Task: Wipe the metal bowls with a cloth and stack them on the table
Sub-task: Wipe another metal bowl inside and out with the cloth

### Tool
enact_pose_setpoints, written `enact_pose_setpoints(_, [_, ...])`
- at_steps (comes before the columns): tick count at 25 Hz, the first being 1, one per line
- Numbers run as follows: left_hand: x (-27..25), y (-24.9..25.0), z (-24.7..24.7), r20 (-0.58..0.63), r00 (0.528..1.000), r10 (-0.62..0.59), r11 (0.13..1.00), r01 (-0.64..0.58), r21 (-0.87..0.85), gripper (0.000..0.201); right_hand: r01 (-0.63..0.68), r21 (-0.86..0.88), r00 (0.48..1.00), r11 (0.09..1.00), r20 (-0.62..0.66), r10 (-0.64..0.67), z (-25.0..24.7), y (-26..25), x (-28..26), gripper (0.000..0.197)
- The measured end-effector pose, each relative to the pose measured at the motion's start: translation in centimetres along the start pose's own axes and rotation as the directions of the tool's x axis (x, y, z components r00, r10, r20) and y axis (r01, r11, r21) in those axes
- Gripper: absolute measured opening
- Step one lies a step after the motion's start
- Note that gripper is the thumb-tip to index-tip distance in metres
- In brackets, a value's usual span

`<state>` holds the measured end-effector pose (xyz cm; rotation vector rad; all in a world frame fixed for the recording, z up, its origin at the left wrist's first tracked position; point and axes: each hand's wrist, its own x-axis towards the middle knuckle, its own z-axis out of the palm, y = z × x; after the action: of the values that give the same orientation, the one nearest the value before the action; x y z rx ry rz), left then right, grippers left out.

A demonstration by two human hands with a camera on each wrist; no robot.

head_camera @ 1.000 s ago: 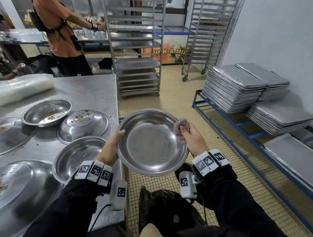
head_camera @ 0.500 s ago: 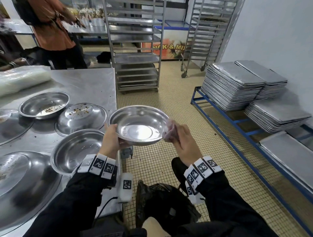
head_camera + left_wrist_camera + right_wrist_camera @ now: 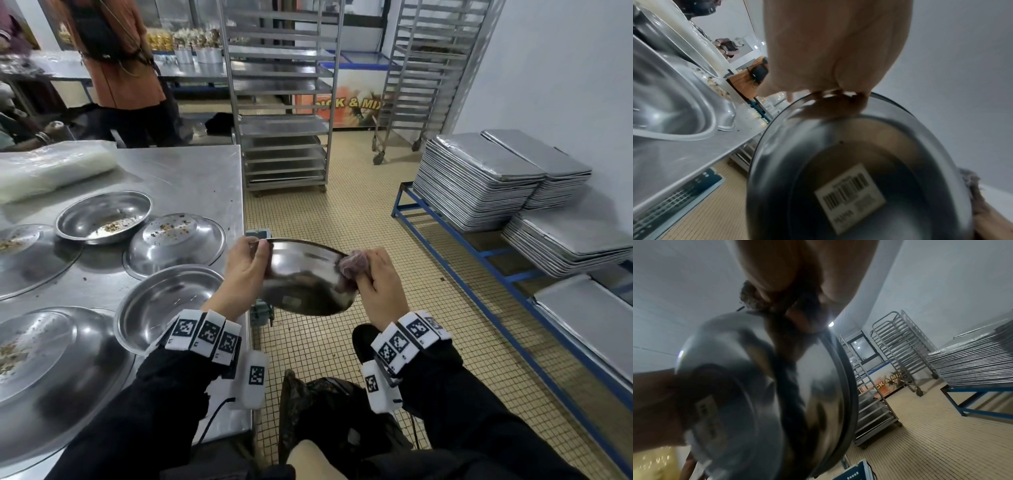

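I hold a metal bowl (image 3: 305, 277) in the air off the table's right edge, tipped so its underside faces me. A barcode sticker (image 3: 850, 197) shows on that underside. My left hand (image 3: 245, 265) pinches the bowl's left rim (image 3: 828, 95). My right hand (image 3: 371, 274) grips a crumpled pinkish cloth (image 3: 352, 262) against the right rim (image 3: 846, 363). Several more metal bowls lie on the steel table (image 3: 191, 178): an upright clean one (image 3: 164, 301) nearest my left wrist, an overturned one with crumbs (image 3: 174, 243), and an upright one with crumbs (image 3: 102, 216).
Larger metal pans (image 3: 44, 370) fill the table's near left. A plastic-wrapped bundle (image 3: 51, 171) lies at the back. Wheeled racks (image 3: 284, 102) stand ahead, stacked trays (image 3: 479, 178) on a blue frame at right. A person in orange (image 3: 120, 58) stands behind the table.
The bowl has been turned over from facing me with its inside to showing its underside. My right hand with the cloth stayed at the right rim.
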<state>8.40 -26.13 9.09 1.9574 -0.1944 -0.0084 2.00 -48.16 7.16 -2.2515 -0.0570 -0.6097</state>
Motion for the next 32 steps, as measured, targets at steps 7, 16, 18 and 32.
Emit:
enact_pose_setpoints(7, [-0.7, -1.7, -0.9, 0.032, 0.992, 0.123, 0.986, -0.125, 0.107, 0.029, -0.008, -0.260, 0.987, 0.966, 0.150, 0.049, -0.1, 2.2, 1.3, 0.035])
enact_pose_setpoints(16, [-0.7, -1.4, 3.0, -0.168, 0.951, -0.259, 0.906, 0.179, -0.384, 0.029, 0.041, -0.003, 0.927, 0.999, 0.373, -0.037, 5.2, -1.8, -4.1, 0.059])
enact_pose_setpoints(18, [-1.0, -1.0, 3.5, -0.119, 0.960, -0.254, 0.887, 0.182, -0.425, 0.030, 0.092, 0.000, 0.965, 0.996, 0.248, -0.089, 5.8, -3.6, -3.2, 0.059])
enact_pose_setpoints(32, [-0.9, -1.3, 2.6, -0.255, 0.911, -0.324, 0.875, 0.186, -0.448, 0.033, 0.128, -0.108, 0.900, 0.986, 0.430, -0.070, 5.6, 0.3, -5.4, 0.059])
